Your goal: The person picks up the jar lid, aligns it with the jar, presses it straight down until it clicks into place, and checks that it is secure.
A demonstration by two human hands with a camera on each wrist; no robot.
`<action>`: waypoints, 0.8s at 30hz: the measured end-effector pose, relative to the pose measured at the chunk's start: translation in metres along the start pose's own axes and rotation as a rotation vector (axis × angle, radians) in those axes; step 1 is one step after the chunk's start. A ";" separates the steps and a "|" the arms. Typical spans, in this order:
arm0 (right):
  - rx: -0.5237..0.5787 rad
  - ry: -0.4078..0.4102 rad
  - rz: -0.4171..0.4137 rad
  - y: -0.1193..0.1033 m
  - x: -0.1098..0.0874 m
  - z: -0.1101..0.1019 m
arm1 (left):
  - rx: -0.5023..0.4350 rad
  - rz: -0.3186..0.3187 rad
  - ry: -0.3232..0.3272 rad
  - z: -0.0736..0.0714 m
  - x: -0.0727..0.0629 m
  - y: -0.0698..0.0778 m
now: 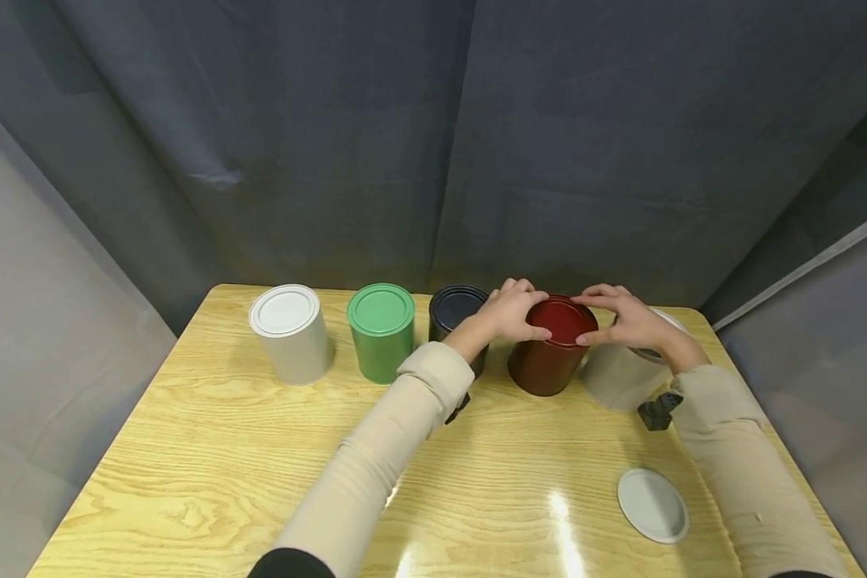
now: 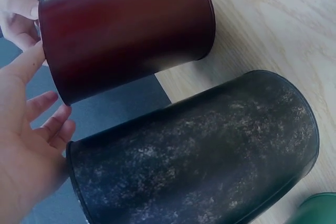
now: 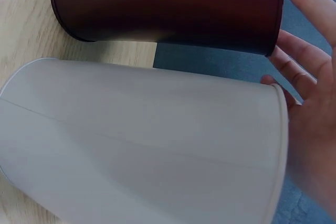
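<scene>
A dark red can (image 1: pixel 545 365) stands upright with both hands at its top rim. My left hand (image 1: pixel 509 315) holds the rim's left side between thumb and forefinger; its other fingers are loosely bent, over the gap beside a black can (image 2: pixel 194 150). From the opposite side my right hand (image 1: pixel 632 325) grips the same rim, thumb at the front and forefinger behind. Its palm is close to the top of a white can (image 3: pixel 142 140), which its forearm and hand partly hide. The red can's round top (image 1: pixel 563 321) shows between the two hands.
A green can (image 1: pixel 381 333) and another white can (image 1: pixel 292 333) stand in the row to the left. A loose white lid (image 1: pixel 653 506) lies on the wooden table (image 1: pixel 260 474) near the right forearm. Dark curtain (image 1: pixel 332 160) hangs behind the table's back edge.
</scene>
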State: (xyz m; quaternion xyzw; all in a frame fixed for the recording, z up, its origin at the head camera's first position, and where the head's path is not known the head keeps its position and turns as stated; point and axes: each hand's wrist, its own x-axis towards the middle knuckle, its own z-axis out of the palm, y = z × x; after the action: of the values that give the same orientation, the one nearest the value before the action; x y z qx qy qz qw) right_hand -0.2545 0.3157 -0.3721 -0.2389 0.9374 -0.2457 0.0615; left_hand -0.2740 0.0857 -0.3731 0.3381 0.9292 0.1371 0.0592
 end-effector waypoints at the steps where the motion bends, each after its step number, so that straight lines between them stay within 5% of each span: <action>1: -0.001 0.007 0.004 0.000 -0.001 0.000 | -0.002 0.002 0.006 0.000 0.000 0.000; 9: 0.032 0.078 -0.009 -0.002 -0.011 0.001 | -0.062 0.022 0.095 0.003 -0.003 0.002; 24: 0.023 0.256 -0.148 -0.004 -0.047 0.003 | -0.232 0.205 0.193 0.015 -0.023 0.026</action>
State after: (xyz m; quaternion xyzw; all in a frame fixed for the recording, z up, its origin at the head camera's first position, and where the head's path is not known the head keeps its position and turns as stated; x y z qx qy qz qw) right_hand -0.2106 0.3338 -0.3725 -0.2735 0.9145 -0.2888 -0.0744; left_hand -0.2380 0.0932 -0.3793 0.4070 0.8693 0.2805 -0.0061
